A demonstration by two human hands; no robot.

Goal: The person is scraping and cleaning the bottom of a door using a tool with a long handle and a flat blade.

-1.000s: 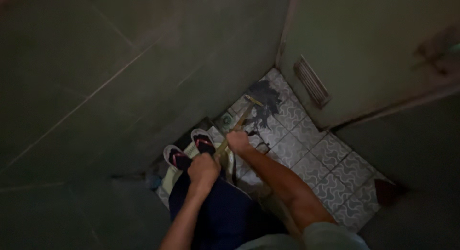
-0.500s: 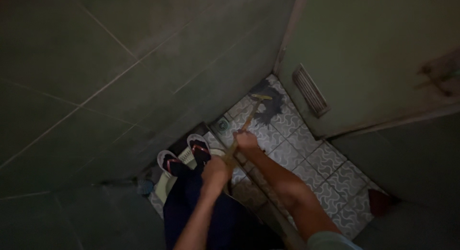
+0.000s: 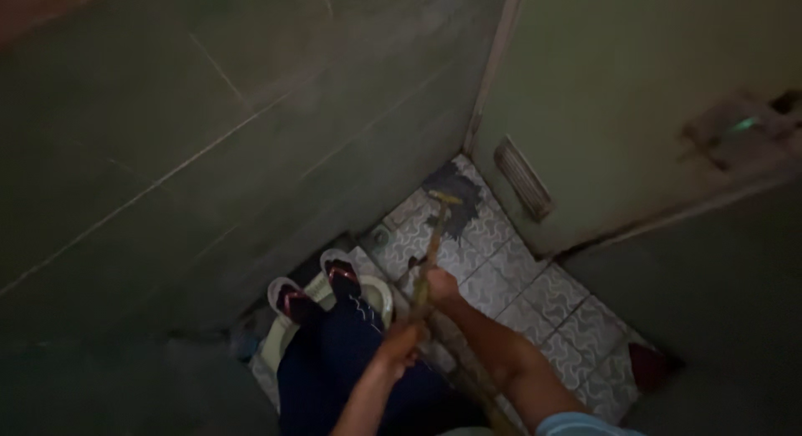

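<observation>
I look down in a dim tiled stall. Both my hands grip a long wooden handle [image 3: 428,261] of a mop or broom. My right hand [image 3: 440,284] holds it further down, my left hand [image 3: 399,346] closer to me. Its dark head [image 3: 451,204] rests on the patterned floor tiles [image 3: 535,302] near the door's foot. My feet in slippers [image 3: 317,287] stand on a pale floor-level toilet pan [image 3: 380,296].
A dark tiled wall [image 3: 209,152] fills the left. A pale door [image 3: 635,102] with a low vent slot [image 3: 522,177] and a latch [image 3: 735,127] closes the right. A reddish object [image 3: 647,367] lies at the lower right floor edge.
The view has shifted a little. The handle has swung more upright and its head has moved toward the corner by the door. My hands have slid closer to me.
</observation>
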